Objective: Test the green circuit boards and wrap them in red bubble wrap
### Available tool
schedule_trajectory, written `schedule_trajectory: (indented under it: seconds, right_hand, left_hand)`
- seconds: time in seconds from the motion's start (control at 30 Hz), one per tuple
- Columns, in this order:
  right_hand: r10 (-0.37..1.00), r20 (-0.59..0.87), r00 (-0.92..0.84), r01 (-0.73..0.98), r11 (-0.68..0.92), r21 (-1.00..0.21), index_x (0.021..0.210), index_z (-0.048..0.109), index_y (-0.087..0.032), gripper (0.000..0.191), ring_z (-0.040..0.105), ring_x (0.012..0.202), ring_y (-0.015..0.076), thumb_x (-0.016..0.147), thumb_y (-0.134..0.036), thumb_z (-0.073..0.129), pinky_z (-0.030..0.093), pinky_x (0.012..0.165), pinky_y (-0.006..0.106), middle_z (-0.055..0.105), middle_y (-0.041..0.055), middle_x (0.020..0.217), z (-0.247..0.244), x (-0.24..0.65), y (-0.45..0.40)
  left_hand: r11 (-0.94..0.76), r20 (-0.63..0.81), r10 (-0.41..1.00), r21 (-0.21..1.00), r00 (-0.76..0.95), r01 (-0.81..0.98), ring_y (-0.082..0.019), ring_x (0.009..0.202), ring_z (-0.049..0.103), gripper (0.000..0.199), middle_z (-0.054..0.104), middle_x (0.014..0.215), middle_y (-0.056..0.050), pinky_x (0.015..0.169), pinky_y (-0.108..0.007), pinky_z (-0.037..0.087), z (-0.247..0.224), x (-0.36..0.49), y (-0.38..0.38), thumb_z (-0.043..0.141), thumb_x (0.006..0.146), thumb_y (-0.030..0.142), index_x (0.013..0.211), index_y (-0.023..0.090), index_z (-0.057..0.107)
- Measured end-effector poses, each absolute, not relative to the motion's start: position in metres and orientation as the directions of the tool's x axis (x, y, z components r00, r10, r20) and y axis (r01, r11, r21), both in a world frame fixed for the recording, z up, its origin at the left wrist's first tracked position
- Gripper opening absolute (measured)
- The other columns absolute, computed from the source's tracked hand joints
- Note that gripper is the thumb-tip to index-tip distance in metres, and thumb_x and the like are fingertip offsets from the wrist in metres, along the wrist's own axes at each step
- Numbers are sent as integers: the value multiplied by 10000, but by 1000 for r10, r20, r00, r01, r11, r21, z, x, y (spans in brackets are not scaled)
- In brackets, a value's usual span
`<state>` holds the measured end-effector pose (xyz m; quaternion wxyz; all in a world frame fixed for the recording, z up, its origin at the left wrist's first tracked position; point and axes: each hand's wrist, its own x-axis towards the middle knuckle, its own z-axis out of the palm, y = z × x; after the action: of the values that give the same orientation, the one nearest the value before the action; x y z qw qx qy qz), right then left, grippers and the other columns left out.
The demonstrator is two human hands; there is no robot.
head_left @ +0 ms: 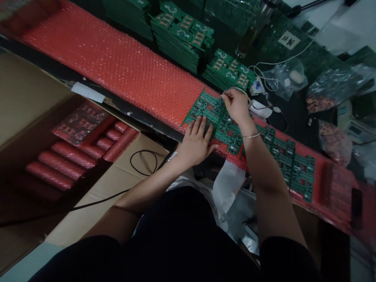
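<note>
My left hand (195, 143) lies with its fingers spread on the near edge of a green circuit board (210, 109), pressing flat against it. Over the far edge of that board, my right hand (235, 105) is closed in a pinch around the end of a thin wire lead (248, 96); the tip is hidden by the fingers. From there the lead runs right towards a white plug (276, 109). More populated boards (283, 150) lie in a row to the right, partly behind my right forearm. All rest on red bubble wrap (123, 70).
Stacks of green boards (183, 31) and a shorter stack (227, 66) stand behind the wrap. A small device with a screen (257, 87) and bags of copper-coloured parts (335, 143) lie right. An open carton (147, 152) at lower left holds red bubble-wrapped rolls (61, 158).
</note>
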<state>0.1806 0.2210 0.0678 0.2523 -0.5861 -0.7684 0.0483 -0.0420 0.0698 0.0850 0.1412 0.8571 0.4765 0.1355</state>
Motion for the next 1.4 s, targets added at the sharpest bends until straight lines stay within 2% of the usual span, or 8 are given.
schedule_trajectory:
  seconds: [0.23, 0.37, 0.53, 0.67, 0.83, 1.07, 1.23, 1.4]
  right_hand:
    - [928, 286, -236, 881, 329, -341, 1118, 679, -220, 465, 718, 975, 294, 1070, -573, 381, 569, 946, 474, 763, 128, 1022, 65, 181, 221]
    - [954, 237, -182, 874, 267, -406, 1144, 682, -235, 426, 711, 1020, 278, 1055, -571, 436, 553, 956, 426, 776, 102, 1015, 68, 177, 222]
    - [983, 169, -69, 873, 141, -466, 1055, 654, -299, 164, 690, 951, 219, 1038, -429, 555, 525, 870, 357, 774, 16, 953, 76, 171, 219]
    - [983, 173, -63, 848, 145, -510, 978, 596, -258, 65, 641, 896, 140, 1037, -285, 586, 494, 875, 305, 732, -28, 973, 77, 168, 217]
    - [986, 159, -51, 845, 127, -520, 982, 549, -229, 89, 561, 882, 76, 1056, -260, 586, 460, 896, 247, 674, -64, 957, 73, 166, 218]
    - [980, 195, -36, 817, 142, -559, 960, 564, -255, 92, 626, 963, 163, 1047, -281, 568, 458, 891, 324, 706, -16, 996, 71, 166, 214]
    - [986, 164, -38, 837, 121, -533, 1041, 571, -236, 86, 609, 1007, 148, 1066, -314, 543, 458, 962, 313, 715, -6, 1050, 69, 166, 215]
    - [978, 207, -30, 835, 138, -532, 1059, 633, -260, 116, 651, 1042, 232, 1037, -333, 544, 494, 981, 382, 737, 49, 1050, 63, 165, 214]
  left_hand:
    - [-543, 246, 839, 430, 485, 721, -438, 1550, 339, 631, 424, 1631, -252, 1232, -633, 300, 80, -43, 67, 623, 991, 499, 1472, 95, 562]
    - [-743, 435, 661, 488, 611, 458, -298, 1219, 614, 293, 700, 1294, -144, 1029, -459, 506, 71, -30, 45, 549, 1053, 357, 1185, 163, 724]
    - [-851, 463, 445, 486, 767, 200, -215, 996, 624, 258, 709, 1041, -92, 874, -344, 530, 38, 0, 10, 498, 1073, 255, 1044, 167, 739]
    - [-808, 362, 500, 523, 786, 273, -255, 1066, 613, 320, 695, 1102, -137, 917, -398, 529, 12, 15, 3, 465, 1083, 308, 1149, 149, 735]
    - [-766, 275, 537, 556, 798, 323, -253, 1059, 628, 321, 704, 1121, -128, 915, -430, 529, 3, 17, 6, 449, 1080, 296, 1135, 204, 752]
    - [-779, 255, 517, 535, 817, 326, -251, 1105, 624, 265, 725, 1137, -125, 923, -426, 482, -4, 19, 4, 500, 1057, 267, 1079, 234, 762]
    - [-771, 323, 549, 551, 771, 318, -247, 1120, 621, 231, 723, 1127, -110, 942, -413, 483, 20, 12, 0, 531, 1042, 269, 1020, 220, 755]
    - [-643, 391, 754, 603, 529, 472, -235, 1158, 620, 178, 707, 1191, -87, 1040, -421, 494, 79, -18, 68, 572, 1024, 282, 989, 223, 737]
